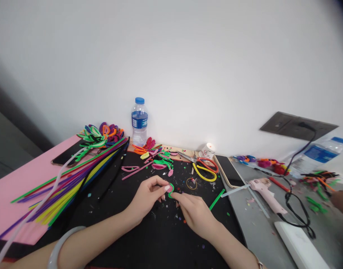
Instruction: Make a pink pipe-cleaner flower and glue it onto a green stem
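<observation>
A small curled green-and-pink pipe cleaner (171,194) is between my two hands over the black mat (149,239). The thumb and index finger of my left hand (149,194) pinch its pink upper part. My right hand (196,213) has its fingers closed at the lower green end; the fingertips are partly hidden. Beyond the hands lie green and pink pipe cleaner shapes (162,162) and a pink loop (130,168). Scissors (206,172) with red and yellow handles rest at the back. Close to my right hand is a straight green pipe cleaner (216,200).
Long pipe cleaners (76,183) and finished coloured loops (100,134) lie left. A water bottle (139,123) and paper cup (207,151) stand along the wall. To the right are a phone (230,172), a corded glue gun (268,196) and another person's hand (342,201).
</observation>
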`<state>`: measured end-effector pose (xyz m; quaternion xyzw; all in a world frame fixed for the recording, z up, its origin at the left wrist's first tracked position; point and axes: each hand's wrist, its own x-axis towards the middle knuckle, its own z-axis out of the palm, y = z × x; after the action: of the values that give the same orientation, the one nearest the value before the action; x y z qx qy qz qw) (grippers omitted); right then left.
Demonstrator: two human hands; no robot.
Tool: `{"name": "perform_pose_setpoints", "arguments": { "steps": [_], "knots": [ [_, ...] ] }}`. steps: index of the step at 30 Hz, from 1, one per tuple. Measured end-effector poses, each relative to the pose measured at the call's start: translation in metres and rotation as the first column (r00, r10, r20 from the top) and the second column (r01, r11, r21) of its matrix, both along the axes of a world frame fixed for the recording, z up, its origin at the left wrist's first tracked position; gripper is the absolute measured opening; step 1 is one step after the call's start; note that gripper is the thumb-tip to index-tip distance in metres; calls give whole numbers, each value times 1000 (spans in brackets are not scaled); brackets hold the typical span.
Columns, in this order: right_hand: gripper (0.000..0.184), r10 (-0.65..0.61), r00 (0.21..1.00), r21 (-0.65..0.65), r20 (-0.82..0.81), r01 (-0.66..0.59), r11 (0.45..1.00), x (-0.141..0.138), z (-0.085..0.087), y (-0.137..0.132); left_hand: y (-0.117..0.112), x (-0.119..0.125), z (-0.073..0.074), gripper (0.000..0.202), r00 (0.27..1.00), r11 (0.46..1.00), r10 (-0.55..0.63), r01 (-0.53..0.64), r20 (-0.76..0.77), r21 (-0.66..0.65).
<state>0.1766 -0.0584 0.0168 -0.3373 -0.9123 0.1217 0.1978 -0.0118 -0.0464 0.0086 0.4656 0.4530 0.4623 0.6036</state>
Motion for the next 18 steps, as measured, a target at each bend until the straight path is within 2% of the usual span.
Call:
{"name": "perform_pose_setpoints", "arguments": {
  "steps": [18],
  "knots": [
    [34, -5, 1000, -9, 1, 5, 1000, 0, 3, 0, -2, -1, -2, 18, 1000, 999, -10, 11, -22, 40]
  ]
}}
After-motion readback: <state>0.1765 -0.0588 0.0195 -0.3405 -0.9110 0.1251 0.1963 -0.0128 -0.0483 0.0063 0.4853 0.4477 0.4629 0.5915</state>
